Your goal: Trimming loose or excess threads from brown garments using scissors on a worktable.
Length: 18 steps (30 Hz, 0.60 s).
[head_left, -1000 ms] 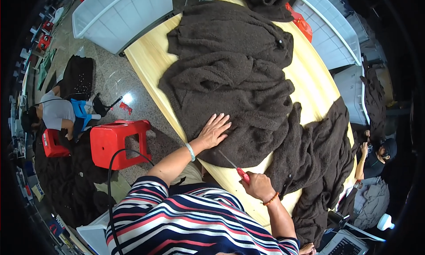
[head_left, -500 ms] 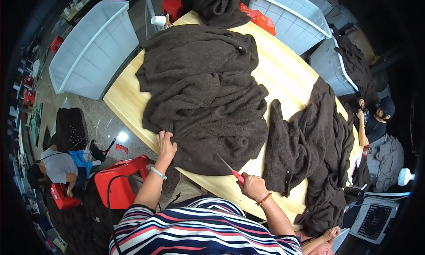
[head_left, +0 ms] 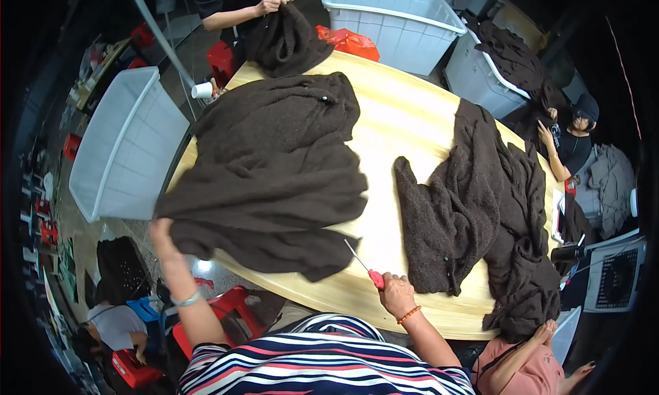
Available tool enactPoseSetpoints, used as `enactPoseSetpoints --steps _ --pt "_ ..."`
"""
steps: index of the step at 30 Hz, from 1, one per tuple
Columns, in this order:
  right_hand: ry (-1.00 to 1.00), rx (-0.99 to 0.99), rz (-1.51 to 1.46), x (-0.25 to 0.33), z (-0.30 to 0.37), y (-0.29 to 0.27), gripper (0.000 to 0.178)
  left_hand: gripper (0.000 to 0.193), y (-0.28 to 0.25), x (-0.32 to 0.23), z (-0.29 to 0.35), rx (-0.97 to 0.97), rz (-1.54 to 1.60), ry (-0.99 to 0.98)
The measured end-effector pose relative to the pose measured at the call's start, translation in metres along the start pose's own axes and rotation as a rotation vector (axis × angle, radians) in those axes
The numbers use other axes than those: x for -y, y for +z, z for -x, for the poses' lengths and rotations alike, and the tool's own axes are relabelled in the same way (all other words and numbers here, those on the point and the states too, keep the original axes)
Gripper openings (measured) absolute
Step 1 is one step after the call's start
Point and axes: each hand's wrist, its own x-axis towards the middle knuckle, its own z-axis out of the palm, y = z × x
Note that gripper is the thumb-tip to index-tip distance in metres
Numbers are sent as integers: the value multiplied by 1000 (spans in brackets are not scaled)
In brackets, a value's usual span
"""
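Dark brown knitted garments [head_left: 274, 182] lie heaped on the light wooden table [head_left: 405, 131] before me. My left hand [head_left: 163, 238] is out at the table's left edge, closed on the edge of the lower knit, its fingers partly hidden and blurred. My right hand [head_left: 398, 295], with a beaded bracelet at the wrist, is wrapped round a red-handled tool [head_left: 375, 278] with a thin pointed metal shaft. Its tip is beside the knit's lower right corner; whether they touch I cannot tell. To the right lies another pile of brown knitwear [head_left: 467, 210].
Across the table a person [head_left: 233, 14] handles a brown knit [head_left: 288, 41]. Other people work at the right and lower left. White plastic bins [head_left: 391, 24] stand beyond the table and at its left. A red bag [head_left: 350, 41], white cup [head_left: 202, 90] and red stool [head_left: 226, 312] are near.
My left hand has moved left and outward, drawing the lower knit with it and flattening its folds. The right hand still holds the tool. The view has shifted, bringing the person across the table into sight.
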Motion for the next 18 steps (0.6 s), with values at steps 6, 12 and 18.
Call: enactPoseSetpoints --steps 6,12,18 --pt "251 85 -36 -3 -1 18 34 55 64 -123 -26 -179 -191 945" --pt "458 -13 -113 5 -6 26 44 42 150 -153 -126 390 285 242" --pt "541 -61 -201 -3 29 32 40 49 306 -70 -196 782 -204 167"
